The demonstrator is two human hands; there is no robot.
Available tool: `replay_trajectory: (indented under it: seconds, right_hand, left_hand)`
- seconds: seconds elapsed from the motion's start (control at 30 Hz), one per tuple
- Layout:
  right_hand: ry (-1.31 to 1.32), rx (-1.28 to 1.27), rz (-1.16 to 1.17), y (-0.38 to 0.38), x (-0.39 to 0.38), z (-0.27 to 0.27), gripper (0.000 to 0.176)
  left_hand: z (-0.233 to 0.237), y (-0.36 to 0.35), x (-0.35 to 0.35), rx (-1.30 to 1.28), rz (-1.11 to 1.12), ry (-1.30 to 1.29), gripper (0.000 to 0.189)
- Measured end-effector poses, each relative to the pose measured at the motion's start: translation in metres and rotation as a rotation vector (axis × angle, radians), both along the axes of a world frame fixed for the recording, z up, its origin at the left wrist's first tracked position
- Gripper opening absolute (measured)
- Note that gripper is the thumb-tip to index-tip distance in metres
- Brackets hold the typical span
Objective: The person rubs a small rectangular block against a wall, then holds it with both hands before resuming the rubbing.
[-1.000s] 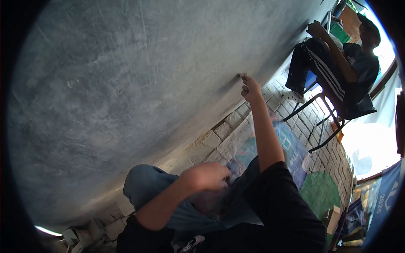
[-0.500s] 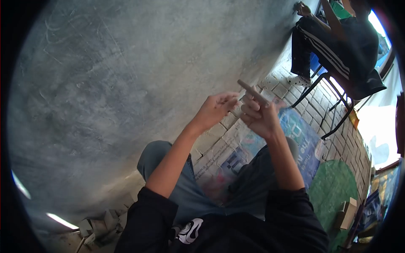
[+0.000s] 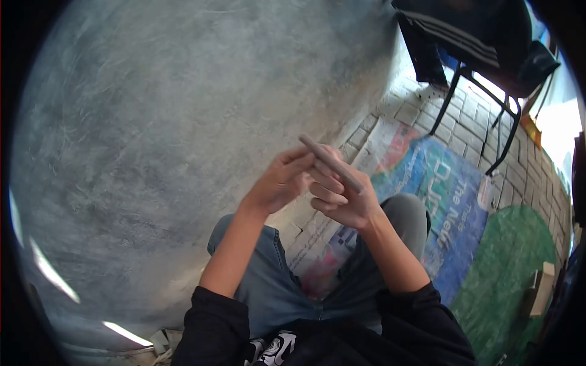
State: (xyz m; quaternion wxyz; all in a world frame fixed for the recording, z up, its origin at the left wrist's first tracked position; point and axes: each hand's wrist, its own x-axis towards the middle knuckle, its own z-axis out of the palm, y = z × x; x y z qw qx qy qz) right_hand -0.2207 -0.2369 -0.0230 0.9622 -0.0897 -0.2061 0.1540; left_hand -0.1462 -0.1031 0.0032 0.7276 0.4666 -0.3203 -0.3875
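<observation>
A thin grey-brown stick-like piece (image 3: 332,163) lies slantwise across the fingers of my right hand (image 3: 348,195), which are curled beneath it. My left hand (image 3: 279,183) is beside it, its bent fingertips close to the piece and to my right fingers. Whether the left fingertips touch the piece or pinch something small is not clear. Both hands are above my lap, in front of the grey wall.
A grey wall (image 3: 152,122) fills the left side. A printed banner (image 3: 448,201) and a green mat (image 3: 510,274) with a small block (image 3: 541,290) lie on the brick floor. Another person (image 3: 470,30) sits on a black-legged chair (image 3: 447,102) at the upper right.
Both hands, with the piece in the right one, have moved left and slightly down in the view, and are closer together. The view has shifted, so less of the other person shows.
</observation>
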Motion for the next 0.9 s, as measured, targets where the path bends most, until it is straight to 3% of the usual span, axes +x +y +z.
replay_trajectory:
  seconds: [0.03, 0.1, 0.17, 0.23, 0.3, 0.37, 0.43, 0.47, 0.53, 0.57, 0.63, 0.67, 0.73, 0.77, 0.83, 0.9]
  right_hand:
    - [0.025, -0.054, 0.016, 0.0, -0.003, -0.001, 0.034]
    - [-0.024, -0.024, 0.008, 0.001, -0.008, 0.006, 0.033]
    - [0.027, -0.154, 0.01, 0.0, -0.014, 0.01, 0.033]
    - [-0.031, -0.177, 0.008, 0.0, -0.011, 0.004, 0.034]
    - [0.074, -0.347, -0.059, -0.003, -0.011, 0.005, 0.033]
    - [0.122, -0.39, -0.085, -0.002, -0.004, -0.002, 0.029]
    - [0.353, -0.474, -0.243, -0.001, 0.001, -0.01, 0.025]
    - [0.338, -0.477, -0.237, -0.001, 0.002, -0.012, 0.025]
    - [0.364, -0.429, -0.356, -0.002, 0.003, -0.015, 0.022]
    - [0.353, -0.435, -0.344, -0.003, 0.003, -0.014, 0.022]
    - [0.313, -0.411, -0.356, -0.005, 0.001, -0.007, 0.023]
    - [0.311, -0.43, -0.379, -0.003, 0.002, -0.004, 0.024]
    - [0.315, -0.435, -0.354, -0.001, 0.005, -0.003, 0.024]
    - [0.327, -0.432, -0.347, 0.0, 0.007, -0.003, 0.025]
    - [0.307, -0.455, -0.314, 0.002, 0.009, -0.003, 0.025]
    - [0.332, -0.478, -0.313, 0.003, 0.01, 0.0, 0.026]
  left_hand:
    - [0.002, 0.003, -0.003, 0.001, 0.034, 0.017, 0.035]
    - [0.005, 0.006, -0.012, -0.026, -0.007, 0.06, 0.034]
    - [0.007, 0.006, -0.026, 0.005, 0.161, 0.17, 0.03]
    - [0.01, 0.003, -0.028, -0.001, 0.184, 0.224, 0.028]
    - [0.012, 0.005, -0.026, -0.02, 0.221, 0.275, 0.027]
    - [0.018, 0.01, -0.013, 0.086, 0.506, -0.109, 0.024]
    - [0.025, 0.024, 0.008, 0.036, 0.687, -0.237, 0.023]
    - [0.032, 0.032, 0.018, 0.029, 0.698, -0.248, 0.023]
    - [0.045, 0.044, 0.031, 0.386, 0.961, -0.706, 0.021]
    - [0.047, 0.05, 0.033, 0.384, 0.979, -0.708, 0.021]
    - [0.053, 0.057, 0.031, 0.864, 1.133, -1.272, 0.018]
    - [0.049, 0.066, 0.037, 0.873, 1.153, -1.261, 0.018]
    - [0.035, 0.087, 0.055, 0.993, 1.149, -1.74, 0.018]
    - [0.029, 0.095, 0.062, 1.014, 1.164, -1.721, 0.018]
    - [0.019, 0.105, 0.071, 0.937, 1.073, -2.054, 0.02]
    - [0.006, 0.113, 0.079, 0.942, 1.078, -2.067, 0.022]
